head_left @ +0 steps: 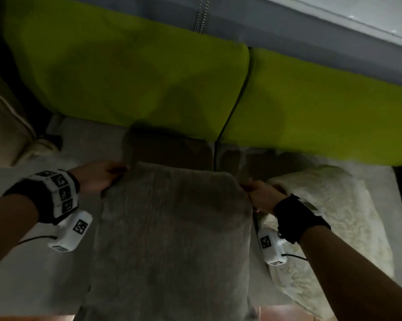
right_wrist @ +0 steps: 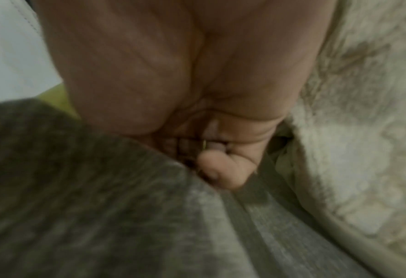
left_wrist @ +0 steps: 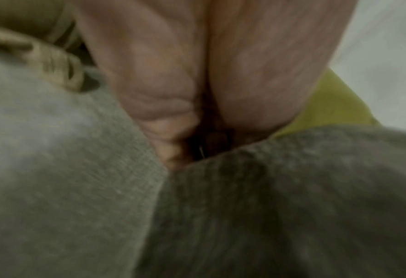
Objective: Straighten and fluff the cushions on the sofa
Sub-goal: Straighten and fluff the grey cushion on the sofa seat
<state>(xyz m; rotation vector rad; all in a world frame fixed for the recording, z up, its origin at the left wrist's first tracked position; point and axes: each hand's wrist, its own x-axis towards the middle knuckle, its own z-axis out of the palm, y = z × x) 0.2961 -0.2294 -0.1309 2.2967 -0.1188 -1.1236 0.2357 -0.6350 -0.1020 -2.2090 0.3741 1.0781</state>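
A grey ribbed cushion lies in front of me over the sofa seat. My left hand grips its far left corner and my right hand grips its far right corner. In the left wrist view the left hand has its fingers curled into the grey cushion. The right wrist view has my right hand with fingers curled on the grey cushion. A cream patterned cushion lies flat just right of my right hand.
Two lime green back cushions stand along the sofa back, under a grey wall. A beige cushion sits at the far left. The cream patterned cushion lies against my right hand.
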